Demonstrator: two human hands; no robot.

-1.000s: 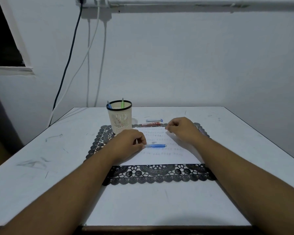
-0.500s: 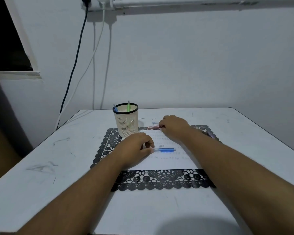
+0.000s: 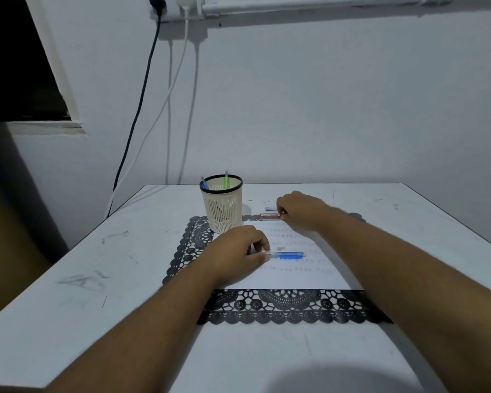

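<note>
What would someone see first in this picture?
On a white table, the left hand pinches the end of a blue pen lying on a sheet of paper over a black lace mat. At the mat's far left stands a cream mesh pen cup, and the right hand touches a small red case.

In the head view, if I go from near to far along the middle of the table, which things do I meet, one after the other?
Front border of the black lace mat → blue pen → red case → small white-and-blue item.
</note>
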